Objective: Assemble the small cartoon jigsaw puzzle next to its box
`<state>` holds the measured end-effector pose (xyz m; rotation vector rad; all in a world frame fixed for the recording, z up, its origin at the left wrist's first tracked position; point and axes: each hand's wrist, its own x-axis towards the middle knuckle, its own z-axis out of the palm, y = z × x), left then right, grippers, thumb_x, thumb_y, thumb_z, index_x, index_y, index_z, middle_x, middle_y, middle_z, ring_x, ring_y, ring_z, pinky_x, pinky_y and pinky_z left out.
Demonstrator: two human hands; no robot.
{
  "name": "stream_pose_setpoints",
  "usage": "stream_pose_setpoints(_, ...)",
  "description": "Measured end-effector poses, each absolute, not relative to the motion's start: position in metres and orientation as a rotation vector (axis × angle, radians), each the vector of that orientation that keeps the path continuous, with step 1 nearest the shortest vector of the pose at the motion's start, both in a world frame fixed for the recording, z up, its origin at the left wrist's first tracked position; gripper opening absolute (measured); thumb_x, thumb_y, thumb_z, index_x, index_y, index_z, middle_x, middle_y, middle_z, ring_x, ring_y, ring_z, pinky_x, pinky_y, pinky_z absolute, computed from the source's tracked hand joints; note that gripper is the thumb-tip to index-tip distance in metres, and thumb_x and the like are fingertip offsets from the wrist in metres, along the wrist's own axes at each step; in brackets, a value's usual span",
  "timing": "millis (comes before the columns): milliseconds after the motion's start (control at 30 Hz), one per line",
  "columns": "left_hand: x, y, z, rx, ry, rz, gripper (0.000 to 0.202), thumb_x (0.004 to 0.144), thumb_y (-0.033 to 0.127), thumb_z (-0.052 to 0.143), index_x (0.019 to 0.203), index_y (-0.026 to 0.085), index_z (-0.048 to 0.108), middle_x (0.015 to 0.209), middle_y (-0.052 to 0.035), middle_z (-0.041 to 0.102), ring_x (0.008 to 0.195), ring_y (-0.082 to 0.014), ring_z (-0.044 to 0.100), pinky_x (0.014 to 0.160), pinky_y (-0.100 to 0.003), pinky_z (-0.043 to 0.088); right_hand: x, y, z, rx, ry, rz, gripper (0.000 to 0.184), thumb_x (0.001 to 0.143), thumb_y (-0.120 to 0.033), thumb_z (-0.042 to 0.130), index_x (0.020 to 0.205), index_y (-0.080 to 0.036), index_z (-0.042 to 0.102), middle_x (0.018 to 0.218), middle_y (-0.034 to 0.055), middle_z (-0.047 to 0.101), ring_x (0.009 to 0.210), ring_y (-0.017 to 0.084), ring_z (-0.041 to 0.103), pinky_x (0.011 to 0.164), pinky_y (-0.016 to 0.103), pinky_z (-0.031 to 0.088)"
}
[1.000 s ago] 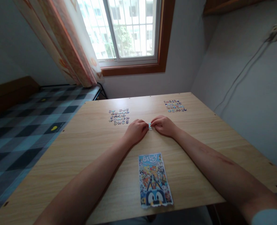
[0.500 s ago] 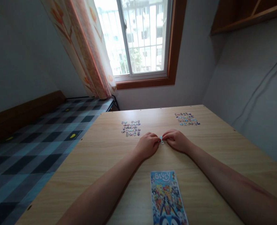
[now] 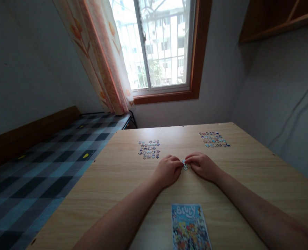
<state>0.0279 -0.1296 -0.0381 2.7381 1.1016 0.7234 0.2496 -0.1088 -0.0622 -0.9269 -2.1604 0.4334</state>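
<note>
between the fingertips of the left hand [image 3: 168, 171] and right hand [image 3: 202, 166], a small puzzle cluster [image 3: 185, 167] is positioned. fingers: bent, nearly closed at its edges; grip cannot be determined. beyond the fingers: left piece group [image 3: 149, 149], right piece group [image 3: 214, 139].

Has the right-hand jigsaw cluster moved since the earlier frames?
No. The right-hand jigsaw cluster sits the same way by the far right corner of the table; only the camera view shifted.

Two arrays of puzzle pieces [image 3: 149, 152] [image 3: 213, 141], one small cluster [image 3: 185, 167], one Bluey sheet [image 3: 189, 225], one table [image 3: 109, 177]
</note>
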Motion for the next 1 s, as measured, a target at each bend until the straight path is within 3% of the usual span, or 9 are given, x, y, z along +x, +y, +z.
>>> stream_pose_setpoints(1000, 0.0277, -0.1310, -0.0366, 2.732, 1.101, 0.711, 0.022, 0.091, 0.018, 0.057, 0.102, 0.022, 0.075, 0.101, -0.0053, 0.074, 0.095, -0.0207, 0.064, 0.092, -0.034, 0.050, 0.2501, -0.1086, -0.0651, -0.919, -2.175, 0.432, 0.031, 0.081, -0.007, 0.054, 0.088, -0.024, 0.079, 0.097, 0.0046, 0.076, 0.093, 0.021, 0.067, 0.089, 0.036, 0.051)
